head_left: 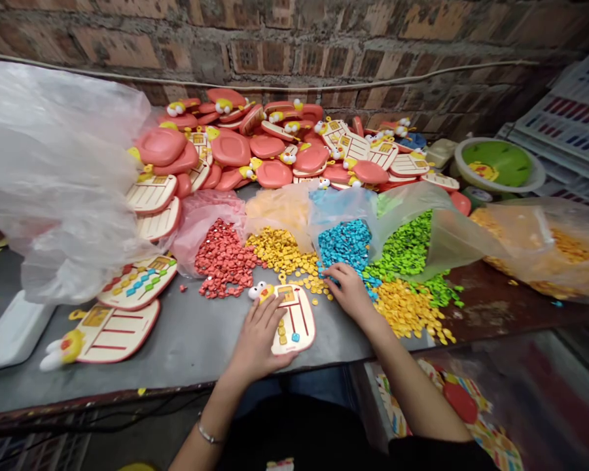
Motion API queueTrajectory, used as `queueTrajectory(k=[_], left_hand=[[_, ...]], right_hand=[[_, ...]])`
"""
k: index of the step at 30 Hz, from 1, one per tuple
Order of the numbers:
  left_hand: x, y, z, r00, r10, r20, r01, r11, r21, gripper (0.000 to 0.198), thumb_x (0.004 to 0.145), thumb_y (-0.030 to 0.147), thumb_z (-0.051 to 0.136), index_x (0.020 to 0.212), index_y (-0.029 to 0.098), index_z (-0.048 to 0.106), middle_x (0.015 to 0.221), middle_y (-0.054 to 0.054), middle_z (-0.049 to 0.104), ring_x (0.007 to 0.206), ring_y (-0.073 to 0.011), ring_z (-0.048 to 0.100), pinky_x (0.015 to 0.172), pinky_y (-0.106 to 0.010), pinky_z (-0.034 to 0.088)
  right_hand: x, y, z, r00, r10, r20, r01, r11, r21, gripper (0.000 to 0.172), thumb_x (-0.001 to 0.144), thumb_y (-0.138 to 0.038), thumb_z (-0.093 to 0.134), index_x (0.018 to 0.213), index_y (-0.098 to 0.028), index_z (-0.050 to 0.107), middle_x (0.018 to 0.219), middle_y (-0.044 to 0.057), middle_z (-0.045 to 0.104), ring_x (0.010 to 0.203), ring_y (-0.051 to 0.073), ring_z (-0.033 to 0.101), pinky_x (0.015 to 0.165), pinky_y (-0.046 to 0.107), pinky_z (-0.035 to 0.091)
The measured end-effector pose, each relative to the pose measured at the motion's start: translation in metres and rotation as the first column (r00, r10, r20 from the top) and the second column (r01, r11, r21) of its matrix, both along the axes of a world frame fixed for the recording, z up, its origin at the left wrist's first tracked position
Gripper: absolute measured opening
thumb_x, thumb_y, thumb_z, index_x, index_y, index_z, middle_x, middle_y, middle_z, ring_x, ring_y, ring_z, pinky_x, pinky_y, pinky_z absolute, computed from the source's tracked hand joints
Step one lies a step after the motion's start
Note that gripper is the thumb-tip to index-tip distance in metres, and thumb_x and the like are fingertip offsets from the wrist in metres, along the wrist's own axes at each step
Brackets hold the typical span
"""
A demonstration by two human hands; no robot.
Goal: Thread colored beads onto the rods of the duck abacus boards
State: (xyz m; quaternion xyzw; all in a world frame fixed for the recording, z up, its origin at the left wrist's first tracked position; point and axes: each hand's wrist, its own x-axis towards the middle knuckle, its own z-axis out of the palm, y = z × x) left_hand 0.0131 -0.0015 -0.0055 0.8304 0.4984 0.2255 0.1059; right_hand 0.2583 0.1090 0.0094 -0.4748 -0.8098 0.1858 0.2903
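In the head view, a cream toy board (297, 320) with a yellow chick head at its top is seen lying flat on the grey desk (186, 340), close to the near edge and just in front of the person. A few small beads are seen on its rods at its lower middle. The left hand (258, 340) is laid on the board's 9 o'clock side, palm down, with the fingers (267, 307) stretched out and slightly spread; nothing is gripped by them.

The right hand (351, 291) is placed at 1 o'clock of the board, where the blue beads (346, 243) meet loose yellow ones. Its fingers (330, 271) are curled down into the beads; whether a bead is pinched cannot be told.

Four piles are spread in a row at 12 o'clock of the board: red beads (223, 261), yellow beads (279, 252), the blue beads and green beads (407, 252). A further pile of orange-yellow beads (412, 314) is seen at 3 o'clock of the right hand.

A filled board (137, 281) and an unfilled board (108, 333) are seen at 9 o'clock, well apart from the hands. A heap of red boards (275, 150) is stacked against the brick wall at 12 o'clock, and a clear plastic bag (53, 176) is bunched at 10 o'clock.
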Motion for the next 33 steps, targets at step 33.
queueTrajectory(k=[33], left_hand=[[0.002,-0.001,0.002,1.000,0.012,0.000,-0.012,0.999,-0.041,0.069,0.067,0.043,0.073,0.125,0.015,0.051,0.147,-0.016,0.044,0.139,-0.0330,0.034,0.117,-0.055,0.020]], right_hand=[[-0.052,-0.013,-0.014,0.961,0.191,-0.202,-0.190,0.981,0.027,0.012,0.089,-0.016,0.057,0.080,-0.020,0.064,0.093,0.007,0.069,0.092,0.022,0.061,0.084,0.040,0.048]])
